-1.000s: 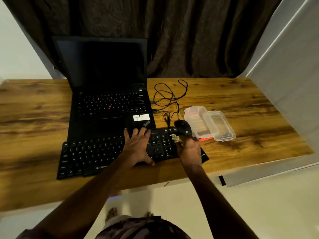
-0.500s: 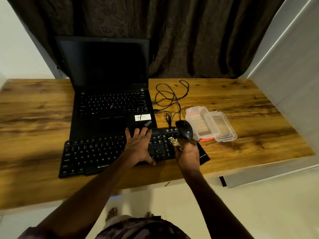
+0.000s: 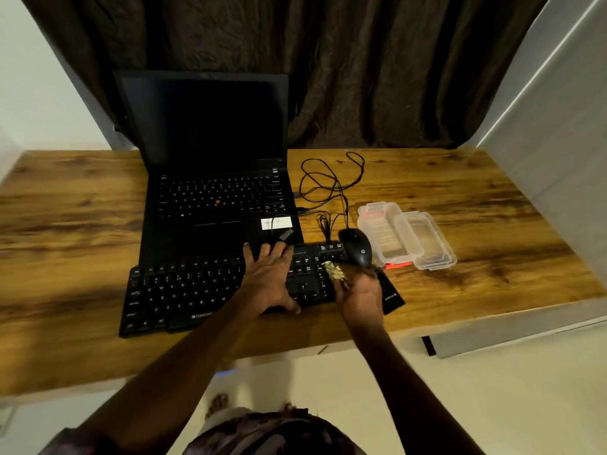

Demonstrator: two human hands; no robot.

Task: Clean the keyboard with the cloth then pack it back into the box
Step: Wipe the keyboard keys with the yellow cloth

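Barely shifting from a moment ago, the right hand (image 3: 359,292) is gripping the bunched cloth (image 3: 334,272), wiping the right end of the keyboard (image 3: 184,290) on the desk (image 3: 492,224), while the flat left hand (image 3: 267,280) is bracing it; leftward strokes are probably needed next.

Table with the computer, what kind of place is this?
Probably a home or office work desk: a wooden table carrying a laptop, a separate keyboard and a wired mouse, with a dark curtain behind.
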